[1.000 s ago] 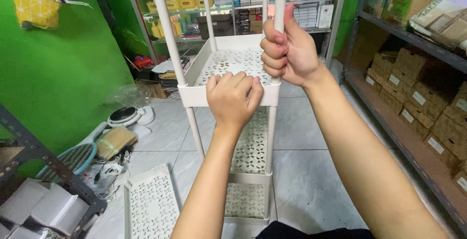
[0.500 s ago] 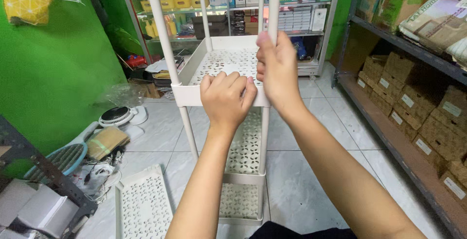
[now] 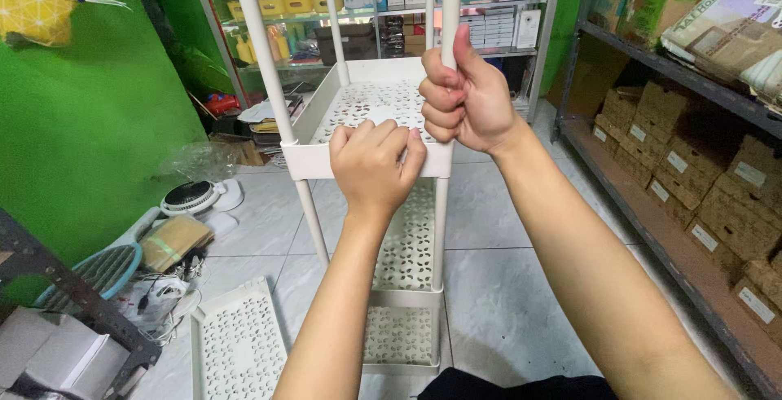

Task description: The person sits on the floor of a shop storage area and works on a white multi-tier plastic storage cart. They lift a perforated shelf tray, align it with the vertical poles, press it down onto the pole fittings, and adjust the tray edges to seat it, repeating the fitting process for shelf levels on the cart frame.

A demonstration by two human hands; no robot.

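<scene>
My right hand [image 3: 466, 98] is closed in a fist around the near right pole [image 3: 450, 9] of the white rack, thumb pointing up along it, just above the corner of the upper tray [image 3: 326, 111]. My left hand [image 3: 376, 164] is curled over that tray's near rim, fingers [image 3: 383, 135] hooked onto the perforated floor and knuckles toward me, so it grips the front edge just left of the same corner. The two hands are almost touching, the right a little higher and farther from me. The relation that counts is at that corner: the pole runs straight up and down through my right fist, while the tray lies flat with its long axis running away from me, so the joint between them sits directly under the right hand and just right of the left. The right hand is the nearer one to the pole; the left has the tray. Below my left wrist the pole goes down to a lower tray [image 3: 403, 327] near the tiled floor [image 3: 521, 302]. Left of and below my left arm a loose tray [image 3: 236, 343] of the same pattern lies flat on the floor, well apart from either hand. Farther left are a small fan [image 3: 189, 198] and a green wall [image 3: 90, 123]; to the right of my right arm a shelf holds boxes [image 3: 717, 196].
</scene>
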